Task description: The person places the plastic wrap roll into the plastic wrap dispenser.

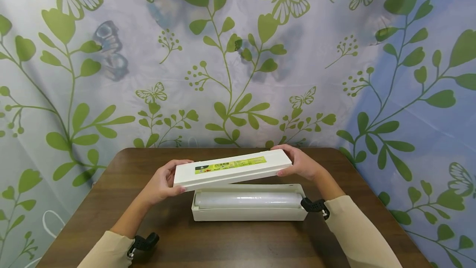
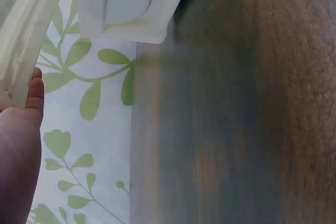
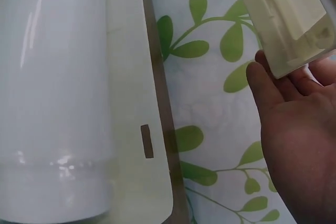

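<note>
Both hands hold a long white box lid (image 1: 232,168) with a green and yellow label, tilted so its right end is higher. The left hand (image 1: 163,181) grips its left end, thumb on the front edge. At the other end, the right hand (image 1: 297,162) grips the lid's corner between thumb and fingers. Below the lid, the open white box (image 1: 249,215) stands on the table with a roll of cling film (image 1: 249,199) lying in it. The right wrist view shows the film roll (image 3: 58,98) close up and the lid's underside (image 3: 289,19).
The box and hands are over a brown wooden table (image 1: 156,235). Behind it hangs a curtain (image 1: 230,73) printed with green leaves and butterflies. A white cable (image 1: 52,218) loops beside the table's left edge. Black wrist mounts (image 1: 145,242) sit at both sleeves.
</note>
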The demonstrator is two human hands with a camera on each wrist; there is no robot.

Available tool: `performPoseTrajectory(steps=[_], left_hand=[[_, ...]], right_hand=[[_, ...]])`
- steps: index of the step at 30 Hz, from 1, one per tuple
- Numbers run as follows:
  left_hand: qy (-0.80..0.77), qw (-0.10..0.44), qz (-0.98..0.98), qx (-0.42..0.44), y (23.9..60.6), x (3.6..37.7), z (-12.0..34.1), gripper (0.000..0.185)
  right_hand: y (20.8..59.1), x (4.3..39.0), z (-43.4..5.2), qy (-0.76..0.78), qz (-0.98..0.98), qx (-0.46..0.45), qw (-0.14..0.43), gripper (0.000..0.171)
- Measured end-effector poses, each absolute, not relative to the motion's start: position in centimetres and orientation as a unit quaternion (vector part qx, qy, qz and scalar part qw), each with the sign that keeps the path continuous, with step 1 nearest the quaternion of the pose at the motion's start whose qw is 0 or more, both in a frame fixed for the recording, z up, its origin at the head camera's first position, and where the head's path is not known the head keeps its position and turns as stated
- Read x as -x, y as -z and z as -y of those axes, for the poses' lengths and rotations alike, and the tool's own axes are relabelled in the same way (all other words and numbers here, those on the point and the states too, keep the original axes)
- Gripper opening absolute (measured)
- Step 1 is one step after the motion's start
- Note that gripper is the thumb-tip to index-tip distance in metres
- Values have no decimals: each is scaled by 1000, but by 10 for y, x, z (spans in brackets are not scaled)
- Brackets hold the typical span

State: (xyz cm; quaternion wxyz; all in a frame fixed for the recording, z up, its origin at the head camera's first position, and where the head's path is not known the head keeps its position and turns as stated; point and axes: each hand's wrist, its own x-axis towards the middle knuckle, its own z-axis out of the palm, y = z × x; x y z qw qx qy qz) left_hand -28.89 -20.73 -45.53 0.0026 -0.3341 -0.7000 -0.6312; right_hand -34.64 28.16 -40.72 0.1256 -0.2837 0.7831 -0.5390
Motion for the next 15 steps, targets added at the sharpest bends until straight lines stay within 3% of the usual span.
performPoseTrajectory(steps=[15], left_hand=[[617,-42,705,347,445,292,200,74]], right_hand=[[412,332,-292,571,-769,276,78,77]])
